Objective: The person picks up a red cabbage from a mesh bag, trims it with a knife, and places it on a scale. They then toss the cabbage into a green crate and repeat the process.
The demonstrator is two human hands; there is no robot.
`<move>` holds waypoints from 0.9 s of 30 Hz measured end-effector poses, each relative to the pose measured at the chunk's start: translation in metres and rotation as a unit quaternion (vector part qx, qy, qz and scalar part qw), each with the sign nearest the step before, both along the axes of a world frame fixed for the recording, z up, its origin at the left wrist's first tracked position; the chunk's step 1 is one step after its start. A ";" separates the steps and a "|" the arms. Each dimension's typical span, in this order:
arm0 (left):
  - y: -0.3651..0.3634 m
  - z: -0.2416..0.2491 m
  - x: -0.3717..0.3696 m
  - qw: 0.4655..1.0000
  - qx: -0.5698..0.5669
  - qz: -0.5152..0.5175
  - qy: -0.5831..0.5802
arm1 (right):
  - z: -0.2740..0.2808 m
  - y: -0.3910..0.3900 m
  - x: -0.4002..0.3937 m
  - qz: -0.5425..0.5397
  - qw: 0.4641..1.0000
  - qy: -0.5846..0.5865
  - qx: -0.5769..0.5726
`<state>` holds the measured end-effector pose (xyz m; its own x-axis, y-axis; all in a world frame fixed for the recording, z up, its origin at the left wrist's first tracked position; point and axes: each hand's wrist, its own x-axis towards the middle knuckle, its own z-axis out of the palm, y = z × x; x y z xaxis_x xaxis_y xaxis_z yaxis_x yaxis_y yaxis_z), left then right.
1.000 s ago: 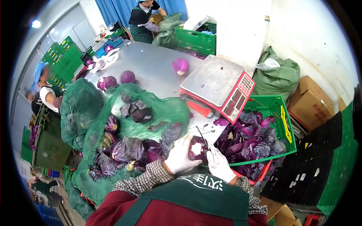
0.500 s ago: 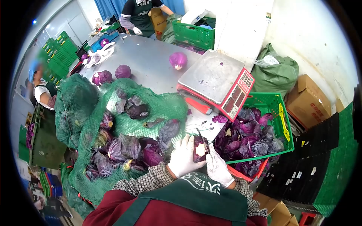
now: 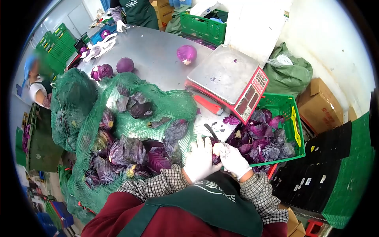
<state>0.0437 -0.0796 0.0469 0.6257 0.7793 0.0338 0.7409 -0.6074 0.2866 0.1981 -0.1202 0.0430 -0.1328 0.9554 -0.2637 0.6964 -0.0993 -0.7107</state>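
Note:
My left hand (image 3: 200,160), in a white glove, presses with fairly straight fingers against a purple cabbage (image 3: 216,159), mostly hidden between my hands. My right hand (image 3: 233,159), gloved too, is closed on a knife (image 3: 212,132) whose dark curved end points up and away from me. The knife is over the cabbage's pale stem end. Left of my hands, a green mesh bag (image 3: 166,104) lies spread open with several cabbages (image 3: 127,152) and loose dark leaves (image 3: 175,132). Right of them stands a green crate (image 3: 299,136) filled with purple leaves (image 3: 262,138).
A red scale (image 3: 225,73) stands on the metal table (image 3: 158,47), beside a red-handled tool (image 3: 208,104). Trimmed cabbages (image 3: 186,54) lie farther back. A full mesh bag (image 3: 74,106) is at left. A co-worker in an apron (image 3: 138,14) stands behind the table, another person (image 3: 38,89) far left.
My right hand has moved up over the cabbage with the knife, covering more of it. The co-worker behind the table has shifted left, one gloved hand now at the table edge. The view has shifted slightly.

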 end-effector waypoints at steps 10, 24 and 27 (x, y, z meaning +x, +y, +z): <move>0.004 -0.003 -0.009 0.998 -0.022 0.022 -0.046 | -0.072 -0.001 0.020 -0.013 0.898 -0.191 0.397; 0.025 -0.078 -0.106 0.777 -0.347 0.145 -0.505 | -0.107 -0.074 0.095 -0.615 0.709 0.338 0.075; 0.032 -0.062 -0.090 0.815 -0.341 0.113 -0.455 | -0.092 -0.069 0.096 -0.484 0.853 0.051 0.186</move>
<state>-0.0468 -0.0476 -0.0149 0.4212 0.9030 -0.0847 0.1031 0.0451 0.9936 0.2944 -0.1894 -0.0493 0.7626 0.6451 0.0470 0.3483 -0.3483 -0.8703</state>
